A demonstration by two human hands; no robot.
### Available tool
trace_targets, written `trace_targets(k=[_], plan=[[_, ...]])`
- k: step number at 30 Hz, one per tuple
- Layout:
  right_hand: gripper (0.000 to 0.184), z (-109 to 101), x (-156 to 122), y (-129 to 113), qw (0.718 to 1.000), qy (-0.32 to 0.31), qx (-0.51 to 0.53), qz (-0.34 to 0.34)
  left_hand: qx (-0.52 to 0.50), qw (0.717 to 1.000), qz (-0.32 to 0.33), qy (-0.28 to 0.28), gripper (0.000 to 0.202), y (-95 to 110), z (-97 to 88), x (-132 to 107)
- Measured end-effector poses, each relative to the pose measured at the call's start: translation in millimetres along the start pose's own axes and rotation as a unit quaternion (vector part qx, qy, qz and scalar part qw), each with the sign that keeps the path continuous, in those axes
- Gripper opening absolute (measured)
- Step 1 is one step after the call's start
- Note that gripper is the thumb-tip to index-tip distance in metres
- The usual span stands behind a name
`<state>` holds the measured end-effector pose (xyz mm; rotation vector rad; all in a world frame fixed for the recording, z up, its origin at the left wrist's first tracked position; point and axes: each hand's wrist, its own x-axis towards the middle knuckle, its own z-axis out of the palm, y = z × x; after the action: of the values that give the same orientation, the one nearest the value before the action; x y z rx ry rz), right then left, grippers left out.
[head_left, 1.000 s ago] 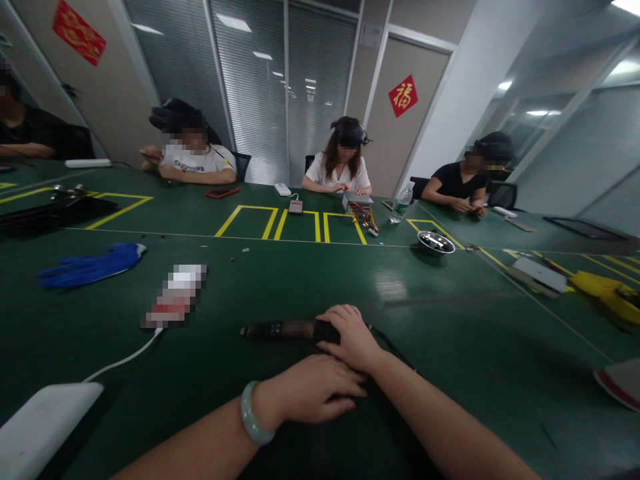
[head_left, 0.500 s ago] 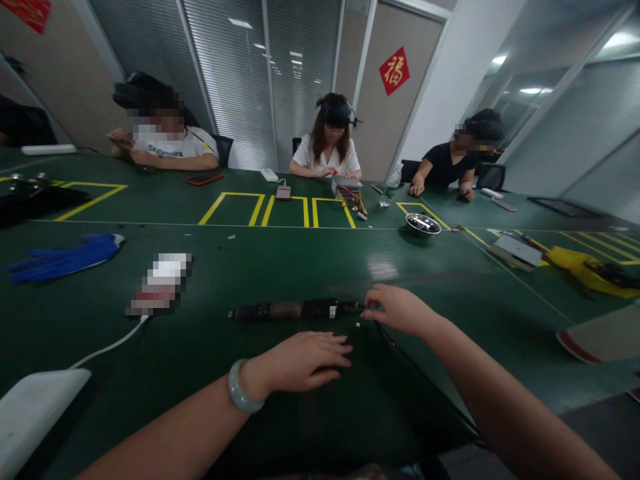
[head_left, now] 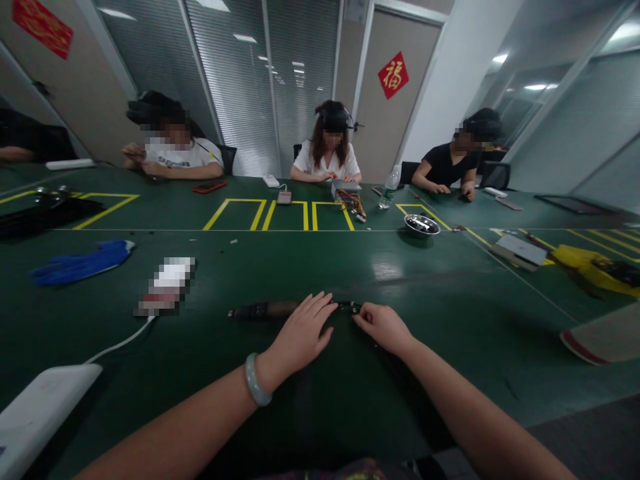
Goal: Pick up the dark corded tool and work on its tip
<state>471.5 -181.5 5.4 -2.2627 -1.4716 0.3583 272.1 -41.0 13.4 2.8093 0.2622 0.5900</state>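
A black electric screwdriver with a brown band lies crosswise on the green table, its tip to the left. Over its right part rests my left hand, palm down with the fingers stretched out, hiding that part of the body. My right hand is closed at the tool's cable end, thumb and fingers pinched together. Tiny shiny bits show just beside its fingertips. What the pinch holds is hidden. The dark cable runs below my right hand toward the front edge.
To the left are a blue glove, a blurred-out phone and a white power bank on a cord. A metal bowl and a water bottle stand farther back. Several people sit across the table.
My left hand has moved up and away from me onto the screwdriver's right part. My right hand has shifted slightly left and nearer, and its fingers are drawn in tighter.
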Motion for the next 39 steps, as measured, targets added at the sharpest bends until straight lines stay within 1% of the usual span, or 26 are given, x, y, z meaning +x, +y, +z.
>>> trace_targets(k=[2,4,7,9,12,15,18,20,24,26,28,35,39], plan=[[0.024,5,-3,-2,0.998,0.036,0.038,0.028,0.017,0.999,-0.001,-0.028,0.045,3,2.6,12],[0.026,10,-3,-7,0.993,0.060,0.089,0.054,0.037,0.998,-0.018,-0.051,0.034,6,5.3,25],[0.028,13,3,-17,0.982,0.064,0.159,0.075,0.058,0.995,-0.046,-0.070,0.017,7,12.2,43],[0.025,15,9,-23,0.977,0.061,0.187,0.084,0.064,0.994,-0.055,-0.070,0.012,6,17.4,51],[0.015,19,17,-23,0.974,0.067,0.197,0.090,0.074,0.993,-0.064,-0.070,0.008,4,22.2,54],[0.009,22,17,-13,0.970,0.052,0.223,0.084,0.081,0.992,-0.069,-0.070,0.007,3,21.8,53],[0.009,21,14,-2,0.963,0.027,0.254,0.082,0.082,0.992,-0.063,-0.069,0.007,3,19.6,53],[0.010,17,12,1,0.970,0.038,0.227,0.075,0.079,0.993,-0.059,-0.069,0.007,2,18.8,53],[0.009,10,13,-4,0.993,0.097,0.067,0.013,0.071,0.993,-0.057,-0.070,0.008,1,19.1,52],[0.008,9,15,-8,0.995,0.101,-0.002,-0.013,0.066,0.994,-0.054,-0.070,0.008,1,19.1,52],[0.007,9,16,-10,0.994,0.100,-0.041,-0.022,0.063,0.994,-0.051,-0.070,0.008,1,18.5,52],[0.011,6,12,-9,0.992,0.114,-0.055,0.016,0.058,0.995,-0.041,-0.063,0.009,2,15.5,51],[0.011,9,13,-10,0.993,0.107,-0.044,0.018,0.061,0.995,-0.042,-0.061,0.009,1,16.1,50]])
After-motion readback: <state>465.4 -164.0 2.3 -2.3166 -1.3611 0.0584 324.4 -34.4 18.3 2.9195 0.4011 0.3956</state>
